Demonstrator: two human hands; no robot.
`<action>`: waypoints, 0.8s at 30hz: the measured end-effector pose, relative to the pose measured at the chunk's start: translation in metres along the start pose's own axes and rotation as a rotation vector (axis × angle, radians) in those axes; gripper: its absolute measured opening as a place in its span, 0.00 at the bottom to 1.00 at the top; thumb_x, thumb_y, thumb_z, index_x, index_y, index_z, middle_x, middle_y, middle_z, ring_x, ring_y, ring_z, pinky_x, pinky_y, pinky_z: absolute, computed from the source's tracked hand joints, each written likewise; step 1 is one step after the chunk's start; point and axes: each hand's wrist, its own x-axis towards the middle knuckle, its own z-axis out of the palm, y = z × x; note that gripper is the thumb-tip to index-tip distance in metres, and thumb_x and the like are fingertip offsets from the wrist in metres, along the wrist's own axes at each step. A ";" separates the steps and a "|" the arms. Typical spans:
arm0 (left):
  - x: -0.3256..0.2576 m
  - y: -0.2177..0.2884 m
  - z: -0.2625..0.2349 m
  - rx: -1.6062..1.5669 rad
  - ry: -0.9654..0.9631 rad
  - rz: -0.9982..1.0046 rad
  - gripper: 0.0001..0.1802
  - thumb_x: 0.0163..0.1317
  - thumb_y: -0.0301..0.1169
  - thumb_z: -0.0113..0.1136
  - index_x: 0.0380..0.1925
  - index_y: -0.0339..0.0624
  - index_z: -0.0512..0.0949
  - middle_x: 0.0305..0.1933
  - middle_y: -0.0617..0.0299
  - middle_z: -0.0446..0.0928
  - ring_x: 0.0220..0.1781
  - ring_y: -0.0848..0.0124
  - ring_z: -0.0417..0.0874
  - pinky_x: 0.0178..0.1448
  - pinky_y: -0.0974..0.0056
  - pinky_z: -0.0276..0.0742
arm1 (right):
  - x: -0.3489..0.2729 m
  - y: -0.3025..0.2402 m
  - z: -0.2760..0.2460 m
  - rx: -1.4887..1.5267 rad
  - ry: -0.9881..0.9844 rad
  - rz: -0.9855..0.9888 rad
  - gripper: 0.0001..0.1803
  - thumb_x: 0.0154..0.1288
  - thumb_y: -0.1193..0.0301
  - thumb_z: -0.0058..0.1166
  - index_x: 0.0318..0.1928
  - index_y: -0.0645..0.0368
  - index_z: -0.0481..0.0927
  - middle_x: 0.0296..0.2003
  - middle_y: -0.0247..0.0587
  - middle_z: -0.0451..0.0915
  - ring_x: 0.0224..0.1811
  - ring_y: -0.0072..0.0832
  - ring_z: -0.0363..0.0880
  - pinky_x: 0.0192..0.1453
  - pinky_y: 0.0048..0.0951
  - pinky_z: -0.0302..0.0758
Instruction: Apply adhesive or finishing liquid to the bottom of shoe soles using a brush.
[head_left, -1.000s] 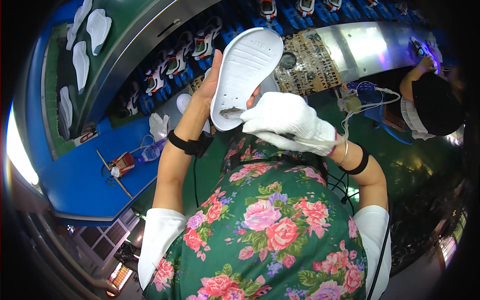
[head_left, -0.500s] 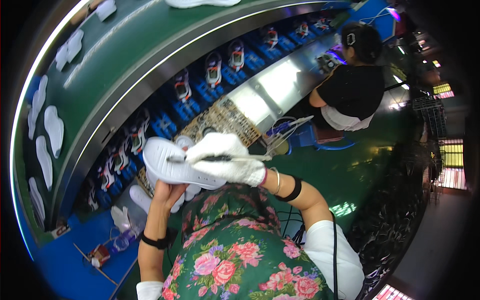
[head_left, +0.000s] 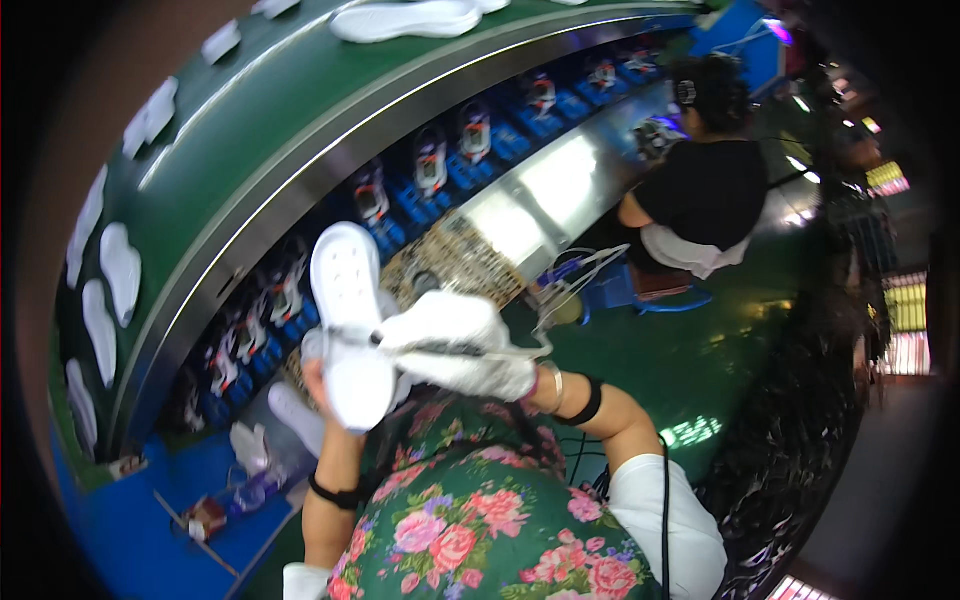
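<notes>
A white shoe sole (head_left: 348,268) stands lengthwise before me, held up at its near end by my bare left hand (head_left: 318,388). Most of that hand's fingers are hidden behind the sole. My right hand (head_left: 447,340), in a white knitted glove, is closed round a slim dark brush-like tool (head_left: 455,349). The tool's tip lies against or just over the middle of the sole; motion blur hides which. A pale tube trails from the glove to the right. Another white sole (head_left: 295,415) lies just left of my left wrist.
A green conveyor (head_left: 250,120) with several white soles curves along the far left. Below its metal edge, shoe uppers (head_left: 430,160) sit in blue holders. A mottled board (head_left: 460,250) lies beyond my hands. A co-worker (head_left: 700,170) sits at the right, near a blue stool (head_left: 670,298).
My left hand has turned the sole from crosswise to lengthwise, its far end now pointing away from me. The right hand with the tool has shifted slightly nearer. Soles on the conveyor have moved along.
</notes>
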 end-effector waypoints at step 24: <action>0.003 -0.021 0.028 -0.287 -0.181 -0.141 0.45 0.66 0.62 0.53 0.73 0.45 0.60 0.72 0.49 0.68 0.71 0.52 0.71 0.76 0.43 0.65 | 0.031 -0.008 0.020 -0.123 0.022 -0.047 0.13 0.53 0.82 0.67 0.41 0.62 0.87 0.42 0.47 0.87 0.40 0.37 0.86 0.44 0.33 0.81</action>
